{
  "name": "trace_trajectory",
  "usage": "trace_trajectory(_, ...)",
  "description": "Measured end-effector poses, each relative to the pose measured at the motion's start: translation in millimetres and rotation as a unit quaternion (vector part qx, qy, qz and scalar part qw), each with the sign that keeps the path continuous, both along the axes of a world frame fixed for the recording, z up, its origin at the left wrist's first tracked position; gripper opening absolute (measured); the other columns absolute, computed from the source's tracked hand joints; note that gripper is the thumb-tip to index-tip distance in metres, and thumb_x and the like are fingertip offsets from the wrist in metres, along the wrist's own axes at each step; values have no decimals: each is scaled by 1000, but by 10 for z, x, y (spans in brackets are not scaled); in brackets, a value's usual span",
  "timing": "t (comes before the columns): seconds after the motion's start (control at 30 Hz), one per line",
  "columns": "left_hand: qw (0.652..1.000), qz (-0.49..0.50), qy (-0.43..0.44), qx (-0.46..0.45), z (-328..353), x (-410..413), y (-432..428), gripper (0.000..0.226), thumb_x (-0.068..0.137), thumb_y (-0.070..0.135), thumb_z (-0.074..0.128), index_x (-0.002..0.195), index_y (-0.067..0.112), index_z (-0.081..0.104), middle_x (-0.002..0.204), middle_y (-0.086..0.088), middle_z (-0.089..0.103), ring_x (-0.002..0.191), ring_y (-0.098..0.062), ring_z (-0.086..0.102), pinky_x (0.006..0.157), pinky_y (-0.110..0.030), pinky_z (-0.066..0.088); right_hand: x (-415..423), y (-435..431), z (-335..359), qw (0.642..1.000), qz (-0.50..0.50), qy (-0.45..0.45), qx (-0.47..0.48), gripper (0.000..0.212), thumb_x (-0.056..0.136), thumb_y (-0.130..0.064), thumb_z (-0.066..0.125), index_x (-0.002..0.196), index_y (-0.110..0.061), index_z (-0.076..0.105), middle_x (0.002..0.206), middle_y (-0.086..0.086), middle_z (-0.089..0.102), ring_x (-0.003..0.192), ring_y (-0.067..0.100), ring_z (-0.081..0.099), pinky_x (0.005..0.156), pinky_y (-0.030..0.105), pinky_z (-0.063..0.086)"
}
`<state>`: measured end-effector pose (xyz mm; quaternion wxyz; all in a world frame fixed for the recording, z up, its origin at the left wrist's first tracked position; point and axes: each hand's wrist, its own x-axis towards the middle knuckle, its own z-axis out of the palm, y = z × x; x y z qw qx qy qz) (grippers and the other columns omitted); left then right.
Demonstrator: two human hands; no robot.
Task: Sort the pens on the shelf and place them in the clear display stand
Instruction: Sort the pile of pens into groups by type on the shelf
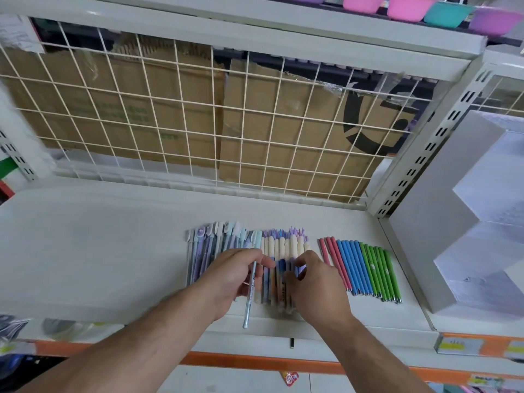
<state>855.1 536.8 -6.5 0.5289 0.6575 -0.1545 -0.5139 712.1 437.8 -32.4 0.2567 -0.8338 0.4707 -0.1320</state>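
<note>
The white shelf [99, 251] carries all the pens in a band near its front edge, right of the middle, lying side by side with their caps toward the wire grid [198, 123] at the back. Farthest left is a bunch of pastel pens [202, 251] in grey, lilac and pale blue, with shaped caps. The left hand [235, 276] lies over the right part of this bunch. Its grip is nearly closed, the thumb and curled fingers pinching a light-blue pen [251, 293] about a third of the way down from the cap. That pen runs slightly aslant, its cap level with the other caps and its tip sticking out past the front edge of the shelf. Just to the right lie the cream-capped pens [283, 246], touching one another, with blue, purple and orange barrels. The right hand [314, 285] rests on the right side of this group, its grip tight, with the fingers bent over and the thumb drawn in so that the tips pinch the barrels; how many pens it has hold of cannot be made out. After a small gap come the pink pens [329, 251], then the blue pens [351, 262], then the green pens [382, 270], nearest the right edge. Beyond that edge, on the next shelf, stands the stepped display stand [442, 222], with no pens showing on its steps.
</note>
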Motion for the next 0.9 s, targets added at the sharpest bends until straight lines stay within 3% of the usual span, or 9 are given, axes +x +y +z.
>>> trace_trajectory(0.17, 1000, 1, -9, -23, -33, -7, -18, 23, 96, 19, 59, 85, 8, 77, 74, -4, 54, 61, -17, 47, 48, -26, 39, -9, 40, 36, 999, 15, -51, -9, 10, 94, -31, 64, 99, -22, 64, 79, -9, 67, 64, 6, 63, 59, 26, 55)
trace_trajectory(0.27, 999, 6, -17, -35, -60, -25, -29, 19, 94, 18, 65, 86, 2, 71, 84, -12, 60, 63, -21, 50, 51, -29, 45, 23, 101, 94, 991, 45, -114, 43, 9, 95, -23, 64, 88, -21, 66, 66, -9, 64, 57, 3, 60, 55, 19, 50)
trace_trajectory(0.37, 998, 9, -43, -52, -78, -24, -37, 25, 92, 18, 67, 69, 8, 65, 69, -9, 59, 57, -21, 52, 51, -30, 46, 56, 184, 153, 972, 84, -159, 154, 13, 93, -23, 66, 81, -17, 66, 63, 5, 66, 54, 10, 58, 60, 36, 53)
trace_trajectory(0.47, 996, 18, -73, -55, -62, -9, -11, 45, 93, 18, 67, 49, 23, 55, 53, 2, 49, 47, -15, 48, 49, -27, 43, 107, 282, 175, 957, 121, -155, 214, 6, 90, -18, 70, 89, -14, 64, 69, 11, 69, 54, 13, 59, 58, 33, 52)
trace_trajectory(0.6, 989, 51, -137, -36, -92, 93, 100, 22, 92, 23, 67, 74, 13, 63, 54, 1, 53, 44, -15, 48, 47, -26, 40, 279, 338, 176, 957, 121, -152, 215, 9, 91, -19, 70, 92, -15, 63, 64, 5, 68, 50, 10, 60, 51, 24, 46)
trace_trajectory(0.7, 973, 65, -223, -9, -141, 254, 220, 3, 85, 22, 64, 87, 21, 66, 63, 3, 65, 47, -13, 52, 51, -24, 40, 484, 353, 128, 963, 110, -133, 205, 8, 91, -17, 69, 89, -20, 62, 61, -1, 65, 45, 8, 56, 48, 24, 44)
trace_trajectory(0.8, 929, 47, -365, 40, -152, 441, 384, 8, 86, 21, 59, 85, 28, 62, 75, 10, 68, 57, -3, 61, 53, -20, 44, 706, 374, 88, 970, 96, -119, 189, 10, 90, -17, 70, 88, -22, 61, 69, 2, 67, 46, 10, 57, 46, 26, 46)
trace_trajectory(0.9, 886, 19, -457, 72, -190, 623, 517, 6, 86, 25, 59, 88, 30, 60, 84, 10, 66, 75, -5, 62, 69, -26, 51, 893, 392, 89, 977, 89, -105, 162, 11, 89, -19, 69, 87, -24, 60, 76, 0, 67, 49, 12, 59, 47, 28, 50)
